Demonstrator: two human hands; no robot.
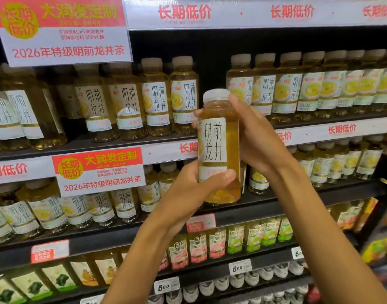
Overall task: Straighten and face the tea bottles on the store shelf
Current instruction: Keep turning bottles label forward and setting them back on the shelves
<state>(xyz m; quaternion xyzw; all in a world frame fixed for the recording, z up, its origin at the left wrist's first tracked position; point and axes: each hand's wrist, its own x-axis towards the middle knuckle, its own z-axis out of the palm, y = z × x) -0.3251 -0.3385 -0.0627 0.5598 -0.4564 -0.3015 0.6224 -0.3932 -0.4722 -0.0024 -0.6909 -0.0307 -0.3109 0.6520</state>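
A Longjing tea bottle (218,148) is held in mid-air in front of the shelving, upright, label toward the camera. The lower body is gripped by the left hand (188,189), thumb curled across the front near the label's bottom edge. The upper body and shoulder are wrapped from the right side by the right hand (254,141), one fingertip up against the white cap (216,95). Both hands are closed round the bottle; neither is spread.

A gap (212,84) is seen in the upper row, between the front bottles on the left (183,95) and the run on the right (239,84). It is judged the likely slot for the held bottle.

Risks from here:
- Neighbours on either side of the gap could be knocked over if the bottle is pushed in at a tilt; they stand close together.
- The bottle could slip if one hand is released early; the plastic looks smooth.
- The label could end up turned away if the bottle is rotated during placement. Several bottles on the right already show the picture panel rather than the characters, so facing is uneven there.
- The hanging promo sign (65,31) at upper left is well apart and unlikely to be struck.
- The shelf edge strip (341,129) could be caught by the bottle base if it is lifted too low.
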